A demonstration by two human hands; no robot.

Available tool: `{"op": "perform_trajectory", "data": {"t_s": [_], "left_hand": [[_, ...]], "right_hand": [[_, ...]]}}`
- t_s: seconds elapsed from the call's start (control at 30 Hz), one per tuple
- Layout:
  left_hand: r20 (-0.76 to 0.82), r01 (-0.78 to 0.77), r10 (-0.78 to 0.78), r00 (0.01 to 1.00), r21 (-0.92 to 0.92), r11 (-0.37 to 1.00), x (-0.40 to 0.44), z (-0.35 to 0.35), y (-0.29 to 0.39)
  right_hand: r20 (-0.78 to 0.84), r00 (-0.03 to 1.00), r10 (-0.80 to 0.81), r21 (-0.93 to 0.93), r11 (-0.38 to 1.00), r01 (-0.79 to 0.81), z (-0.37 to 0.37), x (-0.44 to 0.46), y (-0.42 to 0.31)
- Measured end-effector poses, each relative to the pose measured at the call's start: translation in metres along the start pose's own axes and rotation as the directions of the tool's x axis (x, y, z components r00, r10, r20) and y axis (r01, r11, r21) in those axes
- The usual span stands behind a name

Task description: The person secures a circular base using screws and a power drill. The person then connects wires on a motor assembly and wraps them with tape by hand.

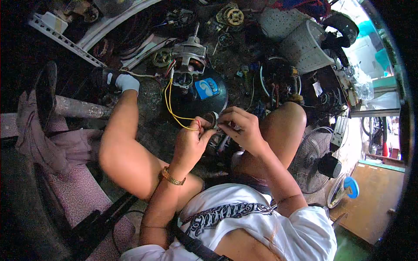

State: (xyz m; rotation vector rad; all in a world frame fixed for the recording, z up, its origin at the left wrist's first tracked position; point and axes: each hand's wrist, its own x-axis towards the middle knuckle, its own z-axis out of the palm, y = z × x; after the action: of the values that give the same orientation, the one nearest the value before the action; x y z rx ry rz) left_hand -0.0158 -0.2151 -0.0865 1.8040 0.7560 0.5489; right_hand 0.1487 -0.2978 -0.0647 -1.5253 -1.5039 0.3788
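Note:
My left hand [190, 142], with a gold-coloured band at its wrist, is closed with thumb and fingers together. Two yellow wires [167, 101] run into it from the fan motor [190, 58], and a short red wire [199, 125] loops at its fingers. Between both hands sits a small round part [211, 118] with a dark face and pale rim; its exact kind is unclear. My right hand [242, 128] pinches at the rim side, its fingertips close to my left thumb. The motor rests on a round black base [196, 101] with a blue label [207, 88].
A perforated white basket [305, 47] stands at the back right. Beside my right knee are a wire fan grille [310, 158] and a drill-like tool [296, 89]. Loose cables and motor parts, including another motor [233, 16], litter the floor. A pink padded seat [80, 198] is at the left.

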Motion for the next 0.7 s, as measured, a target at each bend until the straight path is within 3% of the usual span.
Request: {"op": "perform_trajectory", "data": {"t_s": [0.17, 0.23, 0.37, 0.43, 0.47, 0.5, 0.53, 0.57, 0.6, 0.63, 0.67, 0.7], "left_hand": [[0.012, -0.045, 0.044, 0.999, 0.107, 0.993, 0.001, -0.008, 0.009], [0.018, -0.068, 0.066, 0.998, 0.156, 0.985, 0.001, -0.009, 0.011], [0.019, 0.002, -0.005, 1.0, 0.139, 0.99, -0.001, -0.009, 0.013], [-0.001, 0.001, -0.001, 1.0, 0.129, 0.992, -0.001, -0.004, 0.009], [-0.066, 0.003, -0.003, 0.998, -0.005, 1.0, -0.002, 0.0, 0.006], [-0.132, -0.006, -0.013, 0.991, -0.139, 0.99, -0.002, 0.003, 0.004], [-0.136, -0.008, -0.011, 0.991, -0.139, 0.99, -0.002, 0.003, 0.007], [-0.088, 0.089, -0.129, 0.988, -0.361, 0.928, -0.001, 0.002, 0.011], [-0.014, 0.184, -0.231, 0.973, -0.559, 0.809, 0.0, 0.001, 0.013], [-0.017, 0.181, -0.23, 0.973, -0.559, 0.809, 0.0, 0.002, 0.01], [0.038, 0.217, -0.243, 0.969, -0.597, 0.772, -0.002, 0.003, 0.006], [0.097, 0.256, -0.253, 0.963, -0.63, 0.733, -0.003, 0.004, 0.003]], "right_hand": [[0.074, 0.997, 0.014, -0.042, 0.999, -0.011, 0.0, 0.001, -0.004], [0.124, 0.99, 0.066, -0.155, 0.987, -0.046, 0.0, 0.003, -0.008], [0.1, 0.995, 0.006, -0.273, 0.962, 0.021, 0.005, 0.002, -0.013], [0.23, 0.973, 0.029, -0.216, 0.976, 0.022, 0.003, 0.0, -0.015], [0.23, 0.973, 0.029, -0.215, 0.976, 0.022, 0.006, -0.003, -0.013], [0.134, 0.99, 0.042, -0.041, 0.999, -0.036, 0.011, -0.008, -0.007], [0.041, 0.997, 0.07, 0.139, 0.988, -0.075, 0.016, -0.012, -0.001], [0.042, 0.997, 0.065, 0.138, 0.988, -0.071, 0.024, -0.017, 0.0], [-0.085, 0.982, 0.169, 0.252, 0.957, -0.143, 0.037, -0.023, -0.002], [-0.198, 0.939, 0.282, 0.37, 0.908, -0.195, 0.046, -0.027, -0.003], [-0.219, 0.956, 0.198, 0.338, 0.934, -0.116, 0.052, -0.03, -0.003], [-0.199, 0.966, 0.166, 0.171, 0.976, -0.132, 0.052, -0.035, -0.003]]}}
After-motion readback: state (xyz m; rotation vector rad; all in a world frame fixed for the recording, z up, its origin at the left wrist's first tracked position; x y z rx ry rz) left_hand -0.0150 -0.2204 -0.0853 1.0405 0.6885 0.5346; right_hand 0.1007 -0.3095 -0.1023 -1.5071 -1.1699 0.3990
